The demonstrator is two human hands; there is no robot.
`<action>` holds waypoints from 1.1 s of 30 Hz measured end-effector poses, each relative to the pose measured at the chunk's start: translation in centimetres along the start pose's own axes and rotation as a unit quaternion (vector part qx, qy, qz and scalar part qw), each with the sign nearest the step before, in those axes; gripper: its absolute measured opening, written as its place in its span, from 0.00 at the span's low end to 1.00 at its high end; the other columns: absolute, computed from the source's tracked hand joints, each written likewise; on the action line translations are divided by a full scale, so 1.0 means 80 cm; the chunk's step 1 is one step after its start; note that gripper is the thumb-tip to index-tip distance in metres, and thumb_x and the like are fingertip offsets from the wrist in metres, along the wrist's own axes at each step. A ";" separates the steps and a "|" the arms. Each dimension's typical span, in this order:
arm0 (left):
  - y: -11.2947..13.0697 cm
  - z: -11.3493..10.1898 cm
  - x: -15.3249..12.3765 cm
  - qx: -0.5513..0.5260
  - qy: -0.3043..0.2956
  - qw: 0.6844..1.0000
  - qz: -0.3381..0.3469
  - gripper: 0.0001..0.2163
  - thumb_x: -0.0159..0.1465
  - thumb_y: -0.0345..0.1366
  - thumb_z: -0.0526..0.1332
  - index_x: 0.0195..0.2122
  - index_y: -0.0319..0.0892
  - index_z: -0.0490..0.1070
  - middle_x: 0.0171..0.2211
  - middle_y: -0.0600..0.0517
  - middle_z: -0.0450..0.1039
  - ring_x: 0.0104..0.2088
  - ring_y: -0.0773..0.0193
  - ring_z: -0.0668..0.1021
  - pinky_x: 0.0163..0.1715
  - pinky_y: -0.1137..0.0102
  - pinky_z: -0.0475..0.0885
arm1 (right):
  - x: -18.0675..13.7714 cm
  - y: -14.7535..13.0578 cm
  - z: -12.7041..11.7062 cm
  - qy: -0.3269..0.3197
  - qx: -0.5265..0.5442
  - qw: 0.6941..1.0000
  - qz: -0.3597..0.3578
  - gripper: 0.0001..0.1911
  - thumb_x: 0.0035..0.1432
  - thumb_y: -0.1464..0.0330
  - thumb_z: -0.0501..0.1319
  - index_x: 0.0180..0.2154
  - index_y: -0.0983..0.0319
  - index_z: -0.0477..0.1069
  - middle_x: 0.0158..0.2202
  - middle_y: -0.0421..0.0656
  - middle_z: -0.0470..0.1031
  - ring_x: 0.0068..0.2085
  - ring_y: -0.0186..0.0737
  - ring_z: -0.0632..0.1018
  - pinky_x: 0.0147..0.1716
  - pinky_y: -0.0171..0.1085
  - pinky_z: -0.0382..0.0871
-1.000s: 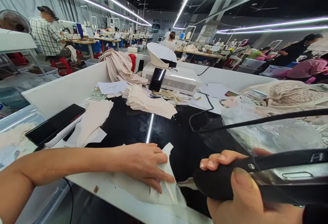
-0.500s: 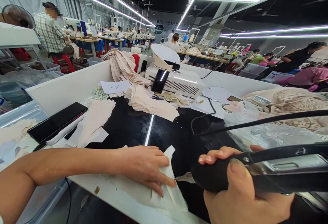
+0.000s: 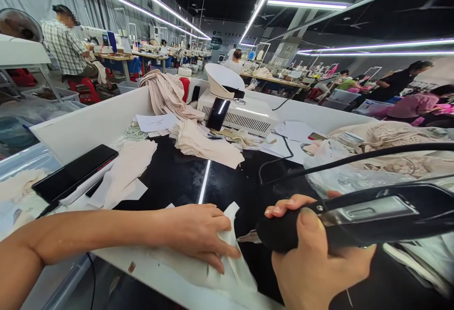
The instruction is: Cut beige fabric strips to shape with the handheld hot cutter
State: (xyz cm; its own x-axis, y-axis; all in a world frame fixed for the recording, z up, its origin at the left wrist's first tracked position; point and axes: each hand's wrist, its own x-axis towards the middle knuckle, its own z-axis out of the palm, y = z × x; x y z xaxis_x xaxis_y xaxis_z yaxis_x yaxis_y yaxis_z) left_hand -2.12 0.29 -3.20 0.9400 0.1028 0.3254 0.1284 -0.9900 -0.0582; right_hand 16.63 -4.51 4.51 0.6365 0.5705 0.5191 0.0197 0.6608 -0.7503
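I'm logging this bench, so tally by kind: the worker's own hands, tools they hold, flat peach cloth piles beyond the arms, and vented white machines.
Left hand and right hand: 2
Black tool: 1
Left pile and centre pile: 2
Vented machine: 1
Total: 6

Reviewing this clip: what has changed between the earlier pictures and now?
The right hand has moved leftward, toward the left hand, carrying the black tool with it; its metal tip has shifted slightly left and away from the person, beside the edge of the white piece. Nothing was newly grasped or let go. The left hand stayed on the white piece; the fabric stack stayed in place.
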 end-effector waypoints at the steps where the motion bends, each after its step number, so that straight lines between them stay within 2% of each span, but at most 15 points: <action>1: 0.000 0.000 0.000 0.001 -0.003 1.000 0.000 0.20 0.84 0.58 0.66 0.65 0.52 0.85 0.50 0.45 0.81 0.44 0.55 0.82 0.52 0.63 0.77 | -0.001 0.002 -0.002 0.001 0.000 1.000 0.003 0.26 0.52 0.66 0.82 0.50 0.54 0.76 0.29 0.31 0.82 0.23 0.39 0.80 0.23 0.39 0.81; 8: -0.003 0.002 -0.005 -0.007 -0.003 1.000 0.007 0.21 0.84 0.57 0.65 0.66 0.51 0.84 0.51 0.44 0.82 0.44 0.54 0.83 0.54 0.62 0.79 | -0.007 0.016 -0.012 0.001 -0.001 1.000 0.025 0.29 0.55 0.57 0.87 0.52 0.54 0.78 0.33 0.33 0.82 0.27 0.37 0.81 0.29 0.39 0.82; 12: -0.009 -0.005 -0.011 -0.043 0.028 0.999 -0.005 0.21 0.88 0.54 0.59 0.66 0.46 0.83 0.54 0.44 0.84 0.50 0.54 0.86 0.67 0.58 0.79 | -0.009 0.020 -0.015 -0.015 0.006 1.000 0.021 0.28 0.58 0.57 0.87 0.53 0.54 0.79 0.33 0.33 0.84 0.27 0.36 0.82 0.29 0.37 0.83; 14: -0.015 -0.011 -0.011 -0.059 0.036 0.997 -0.016 0.20 0.89 0.51 0.57 0.64 0.43 0.83 0.56 0.43 0.85 0.57 0.53 0.87 0.74 0.56 0.75 | -0.010 0.021 -0.016 -0.023 0.008 1.000 0.012 0.25 0.60 0.57 0.86 0.51 0.54 0.79 0.33 0.33 0.84 0.26 0.36 0.81 0.29 0.37 0.82; 16: -0.022 -0.016 -0.007 -0.070 0.039 0.997 -0.014 0.20 0.90 0.48 0.54 0.60 0.41 0.84 0.57 0.42 0.85 0.61 0.52 0.86 0.77 0.56 0.73 | -0.011 0.022 -0.016 -0.032 0.005 0.999 0.005 0.21 0.62 0.57 0.85 0.47 0.54 0.78 0.33 0.33 0.84 0.26 0.35 0.81 0.28 0.36 0.82; 18: -0.032 -0.016 0.000 -0.087 0.040 0.995 0.004 0.21 0.91 0.45 0.53 0.58 0.39 0.84 0.58 0.41 0.86 0.61 0.52 0.86 0.76 0.58 0.74 | -0.012 0.023 -0.017 -0.040 0.002 0.999 0.001 0.20 0.63 0.57 0.84 0.45 0.54 0.78 0.33 0.33 0.84 0.27 0.35 0.82 0.29 0.36 0.82; 22: -0.050 -0.007 0.011 -0.130 0.027 0.991 0.032 0.20 0.90 0.42 0.53 0.60 0.36 0.84 0.57 0.39 0.88 0.60 0.52 0.88 0.71 0.63 0.79 | -0.013 0.025 -0.016 -0.038 -0.009 0.999 0.004 0.21 0.62 0.59 0.83 0.48 0.52 0.76 0.34 0.33 0.85 0.27 0.36 0.82 0.31 0.37 0.82; 26: -0.062 -0.004 0.003 -0.152 0.004 0.988 0.015 0.18 0.90 0.41 0.56 0.61 0.38 0.85 0.57 0.40 0.88 0.59 0.52 0.88 0.67 0.65 0.81 | -0.013 0.024 -0.013 -0.030 -0.014 0.999 0.008 0.21 0.61 0.61 0.82 0.48 0.52 0.76 0.34 0.33 0.84 0.27 0.37 0.82 0.30 0.37 0.82; 33: -0.064 -0.019 -0.013 -0.190 0.012 0.982 0.007 0.19 0.90 0.43 0.56 0.63 0.38 0.85 0.60 0.39 0.87 0.61 0.53 0.88 0.67 0.65 0.82 | -0.012 0.018 -0.007 -0.024 -0.017 1.000 0.001 0.21 0.59 0.61 0.82 0.48 0.53 0.75 0.32 0.33 0.84 0.26 0.38 0.81 0.29 0.38 0.82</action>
State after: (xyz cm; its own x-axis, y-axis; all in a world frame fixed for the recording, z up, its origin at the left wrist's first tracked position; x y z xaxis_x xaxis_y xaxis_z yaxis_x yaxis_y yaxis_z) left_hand -4.23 5.10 -1.84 0.9326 0.0915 0.3492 -0.0158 -0.9561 0.2926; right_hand 16.51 -4.40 2.69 0.5993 0.5951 0.5354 0.0449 0.6428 -0.7647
